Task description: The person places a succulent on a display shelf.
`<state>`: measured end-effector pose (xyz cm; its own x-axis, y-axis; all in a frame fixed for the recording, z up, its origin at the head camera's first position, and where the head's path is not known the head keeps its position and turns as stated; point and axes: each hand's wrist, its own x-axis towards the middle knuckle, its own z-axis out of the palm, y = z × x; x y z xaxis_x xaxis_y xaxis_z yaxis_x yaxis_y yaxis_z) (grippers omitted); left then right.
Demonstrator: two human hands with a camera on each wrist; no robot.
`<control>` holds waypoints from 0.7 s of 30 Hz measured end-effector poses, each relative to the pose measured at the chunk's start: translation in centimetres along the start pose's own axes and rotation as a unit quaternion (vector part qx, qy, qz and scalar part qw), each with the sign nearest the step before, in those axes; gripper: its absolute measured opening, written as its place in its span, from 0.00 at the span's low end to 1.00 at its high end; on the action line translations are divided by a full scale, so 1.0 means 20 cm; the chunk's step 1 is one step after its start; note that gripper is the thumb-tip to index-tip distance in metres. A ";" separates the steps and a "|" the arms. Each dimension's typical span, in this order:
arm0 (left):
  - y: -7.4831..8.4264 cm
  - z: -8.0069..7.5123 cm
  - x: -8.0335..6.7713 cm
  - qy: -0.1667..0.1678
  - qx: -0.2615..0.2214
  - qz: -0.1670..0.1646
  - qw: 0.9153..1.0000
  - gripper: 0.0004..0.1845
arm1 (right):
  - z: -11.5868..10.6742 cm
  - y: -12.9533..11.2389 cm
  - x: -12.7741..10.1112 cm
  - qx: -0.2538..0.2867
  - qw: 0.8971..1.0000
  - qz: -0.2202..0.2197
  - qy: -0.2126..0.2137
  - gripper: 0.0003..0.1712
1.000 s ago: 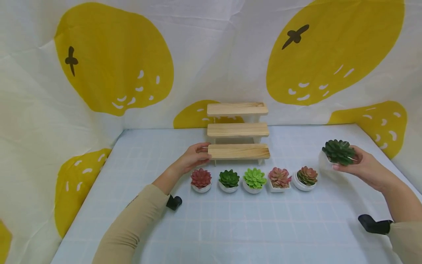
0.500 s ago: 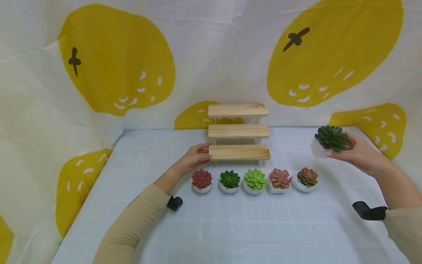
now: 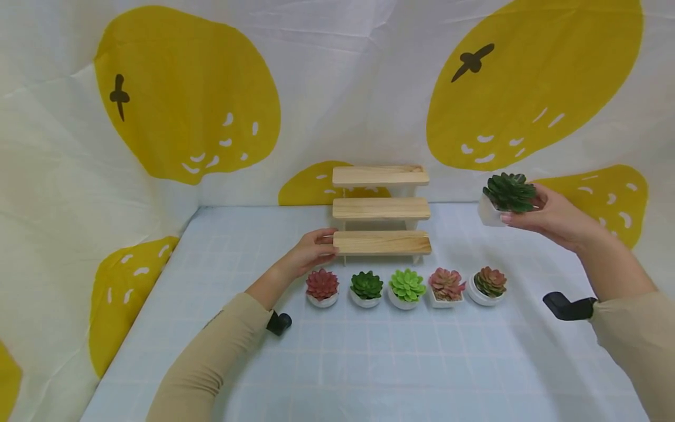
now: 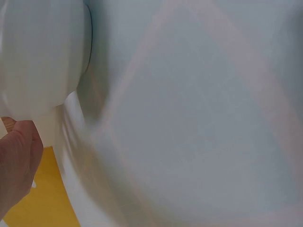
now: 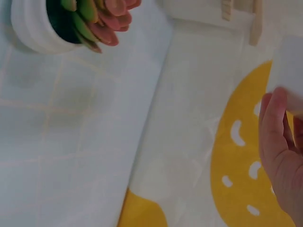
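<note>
Two hands are at work over a pale blue gridded surface (image 3: 369, 363). The right hand (image 3: 548, 217) is raised above the surface at the right and grips a dark green succulent (image 3: 508, 192) in its small white pot, thumb below the pot and fingers curled round its far side; the pot is clear of the surface and well apart from the others. The left hand (image 3: 311, 253) rests its lightly curved fingers on the left end of the lowest step of a three-step wooden stand (image 3: 381, 208). In front of the stand, five potted succulents stand in a row: a red one (image 3: 321, 284), a dark green one (image 3: 366, 285), a light green one (image 3: 406, 285), a pink one (image 3: 446, 283), and a reddish-green one (image 3: 490, 281). A yellow-patterned cloth (image 3: 211, 105) forms the backdrop.
</note>
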<state>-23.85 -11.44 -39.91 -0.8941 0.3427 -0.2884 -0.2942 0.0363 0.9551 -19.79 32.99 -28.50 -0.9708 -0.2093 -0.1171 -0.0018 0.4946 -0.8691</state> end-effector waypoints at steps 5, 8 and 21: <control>0.01 0.00 -0.01 0.002 0.005 -0.004 1.000 0.29 | 0.03 -0.07 0.05 0.019 1.000 -0.001 -0.005 0.36; 0.01 0.01 0.00 0.008 0.002 -0.008 1.000 0.30 | 0.05 -0.10 0.08 0.028 1.000 -0.005 -0.012 0.39; 0.01 0.02 0.01 0.028 -0.024 -0.027 0.999 0.30 | 0.17 -0.23 0.20 0.034 0.999 0.003 -0.028 0.46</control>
<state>-23.91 -11.04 -39.68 -0.8934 0.2885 -0.3445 -0.3574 0.0083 0.9339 -22.81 26.99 -26.51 -0.9557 -0.2551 -0.1468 0.0211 0.4380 -0.8987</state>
